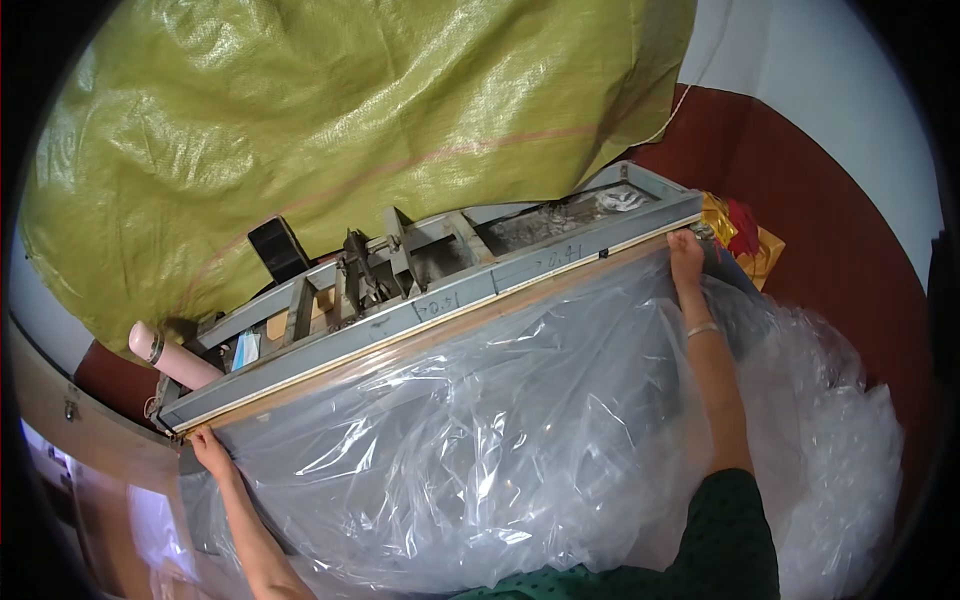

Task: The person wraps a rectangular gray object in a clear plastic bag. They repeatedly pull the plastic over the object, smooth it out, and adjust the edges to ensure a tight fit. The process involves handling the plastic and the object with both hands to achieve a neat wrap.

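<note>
A wide sheet of clear plastic film (440, 430) spreads over the front of a long grey metal frame (420, 312), wrinkled and shiny, its upper edge along a pale strip. At the frame's near left end, my left hand (208, 452) is closed on the film's corner. My right hand (686, 260) is closed on the film's edge by the frame's right end, with that arm stretched out and a bracelet at the wrist. The fingertips of both hands are partly hidden, and the film runs taut between them.
A pink bottle (170, 355), a dark phone (279, 250) and a blue-and-white packet (246, 349) rest at the frame's left part. Yellow woven sheeting (380, 110) bulges behind. Bunched clear film (830, 450) lies at right, below a gold-and-red bag (745, 240).
</note>
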`<state>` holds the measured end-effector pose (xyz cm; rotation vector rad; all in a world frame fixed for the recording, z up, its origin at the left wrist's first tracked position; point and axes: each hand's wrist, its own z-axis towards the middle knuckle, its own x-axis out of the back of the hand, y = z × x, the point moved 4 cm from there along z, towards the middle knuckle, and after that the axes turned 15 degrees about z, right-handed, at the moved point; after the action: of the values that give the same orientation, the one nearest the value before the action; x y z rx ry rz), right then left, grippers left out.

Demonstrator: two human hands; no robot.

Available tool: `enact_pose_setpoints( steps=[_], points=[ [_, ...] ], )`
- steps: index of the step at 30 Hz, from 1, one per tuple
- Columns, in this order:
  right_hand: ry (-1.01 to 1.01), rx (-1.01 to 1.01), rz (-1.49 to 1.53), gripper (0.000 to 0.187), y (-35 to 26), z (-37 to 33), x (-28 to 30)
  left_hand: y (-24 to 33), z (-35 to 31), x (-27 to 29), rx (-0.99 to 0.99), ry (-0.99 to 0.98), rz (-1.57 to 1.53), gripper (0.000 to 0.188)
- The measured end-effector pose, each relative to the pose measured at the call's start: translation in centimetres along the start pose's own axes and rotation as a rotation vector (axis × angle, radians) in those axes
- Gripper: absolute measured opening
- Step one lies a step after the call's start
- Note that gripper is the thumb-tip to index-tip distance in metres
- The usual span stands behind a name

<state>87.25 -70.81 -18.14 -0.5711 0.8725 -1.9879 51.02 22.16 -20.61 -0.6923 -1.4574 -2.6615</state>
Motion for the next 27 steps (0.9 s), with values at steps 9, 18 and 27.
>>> enact_pose_setpoints(
  steps=[9,18,27],
  points=[
    [0.107,0.055,-0.148,0.016,-0.7,0.2,0.0,1.1,0.1,-0.4,-0.032,0.064,-0.004,0.02],
    [0.047,-0.188,0.284,0.005,1.0,-0.1,-0.5,-0.5,-0.2,2.4,0.111,0.189,-0.004,0.007],
    [0.176,0.192,-0.304,0.015,-8.7,3.9,-2.4,8.1,-3.1,3.0,-0.006,-0.346,-0.176,0.005]
  ],
)
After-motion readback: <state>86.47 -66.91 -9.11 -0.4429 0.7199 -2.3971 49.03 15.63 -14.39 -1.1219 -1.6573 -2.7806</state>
